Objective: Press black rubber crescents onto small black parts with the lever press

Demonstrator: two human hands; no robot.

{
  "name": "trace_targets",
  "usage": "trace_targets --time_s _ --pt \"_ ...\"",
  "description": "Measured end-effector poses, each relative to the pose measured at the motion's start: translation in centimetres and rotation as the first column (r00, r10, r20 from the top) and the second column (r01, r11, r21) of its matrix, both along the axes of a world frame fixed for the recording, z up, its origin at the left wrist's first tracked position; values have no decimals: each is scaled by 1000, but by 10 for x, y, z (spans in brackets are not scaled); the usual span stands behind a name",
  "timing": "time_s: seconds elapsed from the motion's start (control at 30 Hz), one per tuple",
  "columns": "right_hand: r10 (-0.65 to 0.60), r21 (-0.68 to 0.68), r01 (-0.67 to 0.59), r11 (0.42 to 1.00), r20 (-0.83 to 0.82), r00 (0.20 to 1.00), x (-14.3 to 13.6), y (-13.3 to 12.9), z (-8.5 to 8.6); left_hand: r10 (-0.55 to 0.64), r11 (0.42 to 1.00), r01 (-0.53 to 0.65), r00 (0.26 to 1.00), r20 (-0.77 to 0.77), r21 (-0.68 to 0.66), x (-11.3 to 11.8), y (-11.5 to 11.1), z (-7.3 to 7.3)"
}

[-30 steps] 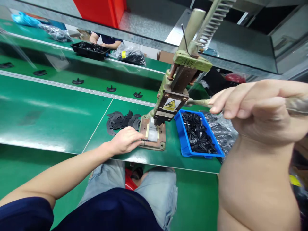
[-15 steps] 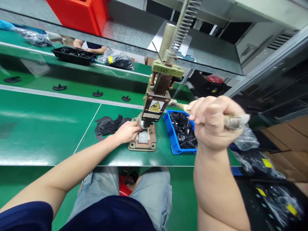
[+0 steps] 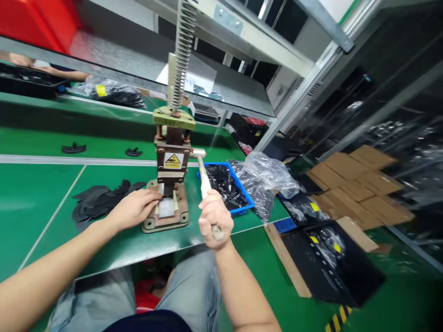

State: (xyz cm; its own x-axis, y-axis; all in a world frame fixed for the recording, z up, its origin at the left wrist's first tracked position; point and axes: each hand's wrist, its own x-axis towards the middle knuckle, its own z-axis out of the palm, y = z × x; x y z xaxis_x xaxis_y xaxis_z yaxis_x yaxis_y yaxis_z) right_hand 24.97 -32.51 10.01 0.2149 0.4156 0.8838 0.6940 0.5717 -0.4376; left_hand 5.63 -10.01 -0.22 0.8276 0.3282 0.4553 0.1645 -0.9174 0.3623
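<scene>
A hand press (image 3: pixel 173 161) with a tall spring and a warning label stands on the green bench. My right hand (image 3: pixel 215 219) is wrapped round its wrapped lever (image 3: pixel 203 177), near the lever's end. At the press base (image 3: pixel 166 225), my left hand (image 3: pixel 138 207) has its fingertips beside the ram; what they pinch, if anything, is too small to make out. Left of that hand lies a pile of flat black pieces (image 3: pixel 98 200). Right of the press sits a blue tray (image 3: pixel 242 184) full of small black parts.
Two black curved parts (image 3: pixel 74 148) lie beyond the bench divider. A metal shelf (image 3: pixel 238 87) with a red bin (image 3: pixel 38 23) hangs above. Clear plastic bags (image 3: pixel 266 177), black boxes and cardboard (image 3: pixel 367 184) are at the right. Another person's hands show at far left.
My right hand has pulled the lever down and towards me, and the ram sits lower. The view has swung to the right. My left hand remains at the press base.
</scene>
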Motion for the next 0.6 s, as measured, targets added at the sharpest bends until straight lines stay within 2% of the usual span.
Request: trace_targets --time_s 0.1,0.17,0.2,0.27,0.33,0.37,0.47,0.6 --pt "-27 -12 27 1000 -35 999 -3 2 -3 133 990 -135 990 -46 -48 -34 12 10" --pt "-72 46 77 996 -90 993 -2 9 -6 325 940 -328 945 -47 -98 -68 30 12" --pt "-87 68 97 993 -127 988 -2 13 -8 428 892 -433 901 -64 -130 -87 40 11" --pt "-108 102 131 986 -206 973 -3 22 -10 619 753 -630 776 -120 -190 -128 55 8" --pt "-130 115 167 979 -275 952 -7 27 -9 720 624 -746 665 -198 -234 -161 59 4" --pt "-143 117 185 976 -300 943 -10 28 -8 734 588 -769 638 -235 -250 -174 57 1" --pt "-181 103 223 969 -317 931 -16 29 -3 697 584 -766 643 -316 -270 -190 42 -5" --pt "-216 79 256 964 -333 918 -14 25 -6 710 570 -798 599 -370 -198 -175 20 -9"
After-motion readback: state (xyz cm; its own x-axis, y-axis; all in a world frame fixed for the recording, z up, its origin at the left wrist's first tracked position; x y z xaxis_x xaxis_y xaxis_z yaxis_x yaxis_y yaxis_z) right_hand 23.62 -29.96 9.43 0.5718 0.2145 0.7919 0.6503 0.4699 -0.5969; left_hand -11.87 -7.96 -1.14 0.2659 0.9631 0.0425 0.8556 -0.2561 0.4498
